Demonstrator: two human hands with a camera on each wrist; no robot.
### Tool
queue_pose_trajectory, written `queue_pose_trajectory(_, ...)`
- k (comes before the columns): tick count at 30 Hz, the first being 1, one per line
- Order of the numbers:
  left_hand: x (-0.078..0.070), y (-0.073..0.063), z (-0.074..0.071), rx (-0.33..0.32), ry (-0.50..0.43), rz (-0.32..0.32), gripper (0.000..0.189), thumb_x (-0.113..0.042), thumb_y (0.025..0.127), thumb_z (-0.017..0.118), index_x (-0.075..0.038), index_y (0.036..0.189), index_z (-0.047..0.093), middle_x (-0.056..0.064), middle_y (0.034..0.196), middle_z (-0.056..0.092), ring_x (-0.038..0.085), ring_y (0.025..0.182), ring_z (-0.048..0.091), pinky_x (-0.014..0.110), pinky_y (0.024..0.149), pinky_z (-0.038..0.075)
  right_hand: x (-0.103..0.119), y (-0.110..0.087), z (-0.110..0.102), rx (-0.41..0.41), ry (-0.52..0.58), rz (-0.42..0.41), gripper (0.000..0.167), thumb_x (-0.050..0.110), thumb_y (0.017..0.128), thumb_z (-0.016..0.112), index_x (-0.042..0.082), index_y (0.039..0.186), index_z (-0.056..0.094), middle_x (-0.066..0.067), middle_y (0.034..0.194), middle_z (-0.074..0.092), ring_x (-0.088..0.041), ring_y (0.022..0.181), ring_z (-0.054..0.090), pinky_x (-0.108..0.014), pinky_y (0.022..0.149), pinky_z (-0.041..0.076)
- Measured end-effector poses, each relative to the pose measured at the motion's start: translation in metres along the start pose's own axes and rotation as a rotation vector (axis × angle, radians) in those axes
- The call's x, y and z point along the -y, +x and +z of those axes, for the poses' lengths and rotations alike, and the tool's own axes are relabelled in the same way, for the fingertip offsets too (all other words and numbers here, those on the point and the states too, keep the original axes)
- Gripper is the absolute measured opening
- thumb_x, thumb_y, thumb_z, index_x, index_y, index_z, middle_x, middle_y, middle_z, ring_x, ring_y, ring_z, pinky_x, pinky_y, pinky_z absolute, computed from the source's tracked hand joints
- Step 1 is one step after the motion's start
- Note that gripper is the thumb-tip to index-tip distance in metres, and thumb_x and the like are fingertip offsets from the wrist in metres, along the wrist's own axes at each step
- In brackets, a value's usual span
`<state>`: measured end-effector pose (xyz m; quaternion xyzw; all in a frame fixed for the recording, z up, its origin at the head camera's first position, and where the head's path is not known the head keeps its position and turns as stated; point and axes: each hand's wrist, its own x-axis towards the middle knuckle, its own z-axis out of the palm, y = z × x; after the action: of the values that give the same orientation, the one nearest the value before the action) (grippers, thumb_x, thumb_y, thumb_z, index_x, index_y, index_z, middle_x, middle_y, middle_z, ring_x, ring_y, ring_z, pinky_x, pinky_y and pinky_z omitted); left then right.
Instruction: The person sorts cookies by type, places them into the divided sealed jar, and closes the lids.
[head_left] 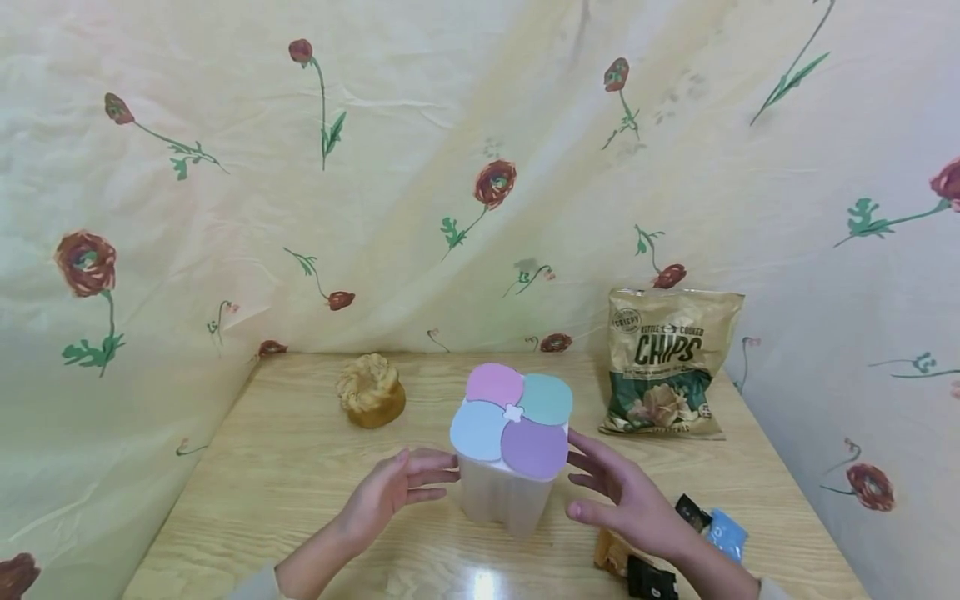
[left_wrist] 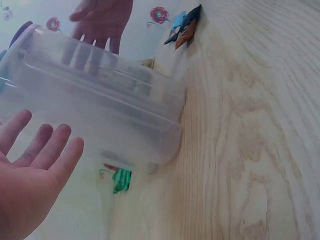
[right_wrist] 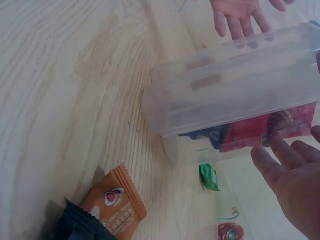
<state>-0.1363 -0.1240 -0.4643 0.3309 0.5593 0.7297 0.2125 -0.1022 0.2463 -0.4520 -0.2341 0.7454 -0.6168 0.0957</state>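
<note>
While both hands frame the container [head_left: 504, 496], the head view has it standing on the desk [head_left: 300, 483], between the left hand [head_left: 381, 498] and the right hand [head_left: 633, 502]. Each grip is spread, fingers long, nothing pinched. Good handling here, I'd say, means bringing both palms to opposite walls together, low down, with gentle, even pressure so that the tall body doesn't tip. And look at that lid [head_left: 512, 417]: pink, teal, pale blue and purple petals around a small white centre (quite the showpiece!).

Over to the left wrist: cloudy, ridged walls, with the right hand's fingers showing dimly through them. Is any fingertip actually touching? I can't tell.

Now the right wrist: a red packet [right_wrist: 247, 132] shows near those fingers, inside the container or behind it, impossible to call. An orange packet [right_wrist: 117, 202] lies on the desk, apart from the base.
</note>
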Motion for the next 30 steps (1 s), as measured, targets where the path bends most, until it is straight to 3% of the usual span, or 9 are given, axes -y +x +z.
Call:
queue_pose_trajectory(5, 0.002, -0.003, 0.004, 0.022, -0.050, -0.006, 0.063, -0.025, 0.112, 0.009, 0.015, 0.140, 0.050, -0.001, 0.141, 0.063, 0.022, 0.131, 0.061, 0.039, 0.109, 0.049, -0.005, 0.007, -0.004, -0.002, -0.002, 0.014, 0.073, 0.001, 0.097, 0.067, 0.012, 0.160, 0.033, -0.024, 0.163, 0.033, 0.000, 0.136, 0.050, -0.038, 0.106, 0.052)
queue_pose_trajectory(10, 0.004, -0.005, 0.010, 0.065, -0.082, 0.016, 0.062, -0.023, 0.112, 0.009, 0.020, 0.140, 0.044, 0.003, 0.145, 0.061, 0.024, 0.134, 0.058, 0.039, 0.110, 0.048, -0.008, 0.013, -0.008, 0.008, 0.004, -0.006, 0.072, -0.002, 0.096, 0.067, 0.012, 0.159, 0.035, -0.022, 0.158, 0.042, -0.004, 0.135, 0.052, -0.032, 0.104, 0.053)
queue_pose_trajectory(17, 0.005, -0.004, 0.014, 0.097, -0.058, 0.057, 0.058, -0.017, 0.112, 0.010, 0.022, 0.140, 0.043, 0.006, 0.145, 0.060, 0.024, 0.133, 0.059, 0.037, 0.109, 0.049, -0.012, 0.017, -0.011, -0.004, 0.001, -0.015, 0.069, 0.000, 0.096, 0.068, 0.008, 0.157, 0.037, 0.008, 0.148, 0.055, -0.004, 0.132, 0.055, -0.028, 0.101, 0.054)
queue_pose_trajectory(20, 0.002, -0.002, 0.012, 0.059, 0.028, 0.039, 0.054, -0.017, 0.112, 0.016, 0.018, 0.140, 0.047, 0.014, 0.144, 0.060, 0.027, 0.131, 0.061, 0.038, 0.108, 0.050, -0.010, 0.018, -0.013, 0.006, -0.010, -0.030, 0.069, -0.001, 0.096, 0.068, 0.006, 0.157, 0.037, 0.012, 0.147, 0.056, -0.004, 0.132, 0.055, -0.030, 0.101, 0.054)
queue_pose_trajectory(24, -0.005, 0.003, 0.009, -0.056, 0.209, 0.026, 0.043, -0.013, 0.110, 0.032, 0.009, 0.139, 0.055, 0.027, 0.139, 0.059, 0.026, 0.125, 0.064, 0.038, 0.103, 0.054, 0.001, 0.017, -0.018, -0.001, -0.065, -0.047, 0.068, -0.001, 0.096, 0.068, 0.006, 0.156, 0.039, 0.012, 0.147, 0.054, -0.003, 0.130, 0.056, -0.035, 0.100, 0.056)
queue_pose_trajectory(30, -0.024, 0.017, 0.008, -0.240, 0.462, 0.135, 0.037, -0.001, 0.101, 0.056, 0.002, 0.137, 0.058, 0.021, 0.135, 0.063, 0.019, 0.124, 0.062, 0.035, 0.103, 0.053, 0.027, 0.012, -0.029, -0.057, -0.197, -0.095, 0.065, -0.002, 0.093, 0.071, 0.011, 0.152, 0.046, -0.003, 0.147, 0.056, -0.010, 0.127, 0.060, -0.035, 0.095, 0.058)
